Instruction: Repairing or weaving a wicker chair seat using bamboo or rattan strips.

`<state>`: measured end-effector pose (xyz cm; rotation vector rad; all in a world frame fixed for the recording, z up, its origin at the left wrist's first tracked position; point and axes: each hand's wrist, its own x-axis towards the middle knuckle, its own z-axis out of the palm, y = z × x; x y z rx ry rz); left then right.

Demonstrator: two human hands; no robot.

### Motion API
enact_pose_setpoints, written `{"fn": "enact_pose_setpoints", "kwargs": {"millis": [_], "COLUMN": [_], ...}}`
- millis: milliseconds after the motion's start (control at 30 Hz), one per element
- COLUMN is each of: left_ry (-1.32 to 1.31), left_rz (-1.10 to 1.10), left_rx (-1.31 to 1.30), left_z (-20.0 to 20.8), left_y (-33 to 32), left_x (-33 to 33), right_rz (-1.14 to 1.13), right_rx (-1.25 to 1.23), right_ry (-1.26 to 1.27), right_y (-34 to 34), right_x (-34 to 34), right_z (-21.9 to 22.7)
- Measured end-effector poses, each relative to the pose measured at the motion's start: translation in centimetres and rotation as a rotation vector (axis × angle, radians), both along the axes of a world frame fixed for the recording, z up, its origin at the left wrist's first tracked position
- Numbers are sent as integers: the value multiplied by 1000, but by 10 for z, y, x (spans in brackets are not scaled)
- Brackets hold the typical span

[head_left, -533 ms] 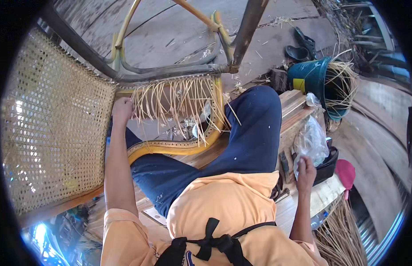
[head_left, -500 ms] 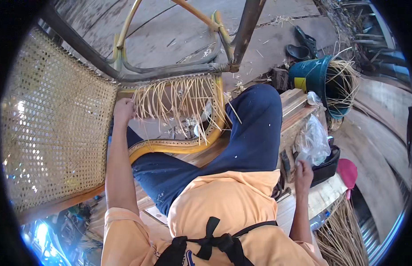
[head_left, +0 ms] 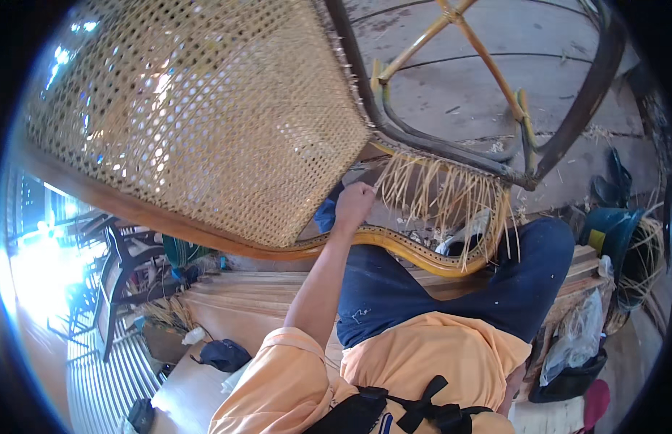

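A chair lies across my lap, its large woven cane panel point(head_left: 227, 116) at the upper left. Its yellow-brown seat frame point(head_left: 430, 265), lined with small holes, curves over my legs. Loose cane strands point(head_left: 451, 189) hang in a fringe from the dark rail at the seat's edge. My left hand point(head_left: 355, 206) is closed within the frame's opening, between the woven panel and the leftmost strands. Whatever its fingers may hold is too small to make out. Of my right arm, only a sliver shows beside my shirt; the hand is out of view.
At the right stands a dark green bucket point(head_left: 612, 239) of cane strands. A clear plastic bag point(head_left: 576, 340) lies by a black container point(head_left: 567, 383). Wooden planks point(head_left: 242, 293) lie beneath me, with a dark cap point(head_left: 224, 355) at the left. Dark chair frames point(head_left: 119, 275) stand beyond.
The view has swung left, so the chair and my legs appear further right. My right hand, earlier closed near the plastic bag, has left the view. My left hand stays closed by the strands.
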<state>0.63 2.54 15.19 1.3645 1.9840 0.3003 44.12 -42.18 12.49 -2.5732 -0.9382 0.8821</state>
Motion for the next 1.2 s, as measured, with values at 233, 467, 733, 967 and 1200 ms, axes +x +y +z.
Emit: {"fn": "enact_pose_setpoints", "kwargs": {"millis": [233, 467, 733, 967, 1200], "left_ry": [-326, -554, -597, -686, -664], "left_rz": [303, 432, 391, 447, 462], "left_rx": [-161, -240, -306, -284, -332], "left_z": [19, 12, 12, 10, 17], "left_y": [-53, -59, -65, -67, -63], "left_x": [-29, -37, -44, -44, -41], "right_rz": [-119, -278, 409, -136, -237], "right_rx": [133, 216, 286, 129, -105], "right_ry": [225, 420, 296, 976, 1293], "right_y": [12, 44, 173, 222, 257], "right_x": [21, 46, 50, 18, -55], "right_z": [35, 103, 210, 212, 214]}}
